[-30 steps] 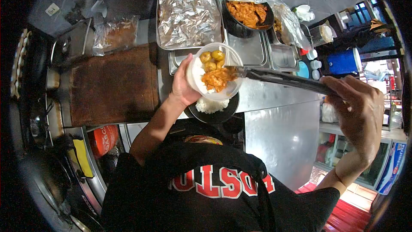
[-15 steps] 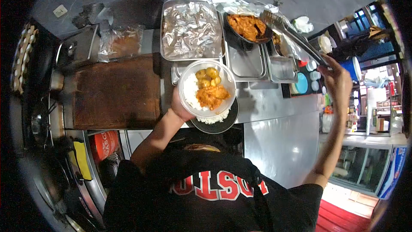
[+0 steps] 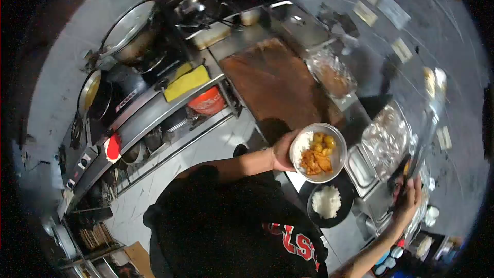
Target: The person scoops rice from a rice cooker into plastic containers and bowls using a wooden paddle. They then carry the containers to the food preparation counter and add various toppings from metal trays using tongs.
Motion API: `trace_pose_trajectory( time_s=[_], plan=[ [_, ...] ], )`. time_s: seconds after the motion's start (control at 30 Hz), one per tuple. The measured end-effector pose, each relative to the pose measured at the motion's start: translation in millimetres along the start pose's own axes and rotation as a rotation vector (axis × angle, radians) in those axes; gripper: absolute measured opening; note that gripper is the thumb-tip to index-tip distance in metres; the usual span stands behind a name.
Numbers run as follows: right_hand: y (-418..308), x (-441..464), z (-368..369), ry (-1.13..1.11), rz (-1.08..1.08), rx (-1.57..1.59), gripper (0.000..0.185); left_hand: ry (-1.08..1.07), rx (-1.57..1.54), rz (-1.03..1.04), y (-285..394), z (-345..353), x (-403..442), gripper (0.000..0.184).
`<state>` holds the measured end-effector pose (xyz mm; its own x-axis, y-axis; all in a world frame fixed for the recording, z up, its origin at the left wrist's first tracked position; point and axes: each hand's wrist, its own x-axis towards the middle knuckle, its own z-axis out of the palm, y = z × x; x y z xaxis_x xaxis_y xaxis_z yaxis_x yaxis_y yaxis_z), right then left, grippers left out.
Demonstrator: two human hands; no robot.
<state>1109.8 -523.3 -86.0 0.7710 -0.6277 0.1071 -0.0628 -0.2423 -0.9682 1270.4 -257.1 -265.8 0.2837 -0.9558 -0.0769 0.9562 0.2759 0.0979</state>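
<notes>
My left hand is closed on the side of a round clear plastic bowl. In it lie white rice, round yellow pieces and orange, saucy chunks. Just below the bowl sits a black plate with a mound of rice. My right hand grips long metal tongs that point up and away from me. Whether their tips hold anything is too blurred to tell.
A brown wooden board lies on the counter, with a plastic-wrapped item beyond it. Foil covers a tray near the tongs, beside a steel pan. To the left stand a large pot and a yellow cloth.
My view has swung left, bringing the stove side into sight. The tongs have left the black dish of orange food and now point upward. The bowl stays in my left hand.
</notes>
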Motion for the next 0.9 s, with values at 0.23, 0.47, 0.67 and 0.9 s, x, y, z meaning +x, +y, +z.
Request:
trace_pose_trajectory(
  time_s=[0.23,0.47,0.67,0.9],
  plan=[
    [-4,42,214,-0.460,-0.390,-0.391,0.045,0.121,0.017,0.327,58,-8,-103,0.063],
    [-28,129,478,-0.289,-0.989,-0.921,0.031,0.036,-0.010,0.523,135,-41,-198,0.053],
    [-52,156,619,-0.414,-0.862,-1.128,0.021,0.120,-0.100,0.699,157,-88,-258,0.052],
    [-39,171,689,-0.545,-0.755,-1.122,0.024,0.219,-0.189,0.783,159,-120,-285,0.051]
  ],
)
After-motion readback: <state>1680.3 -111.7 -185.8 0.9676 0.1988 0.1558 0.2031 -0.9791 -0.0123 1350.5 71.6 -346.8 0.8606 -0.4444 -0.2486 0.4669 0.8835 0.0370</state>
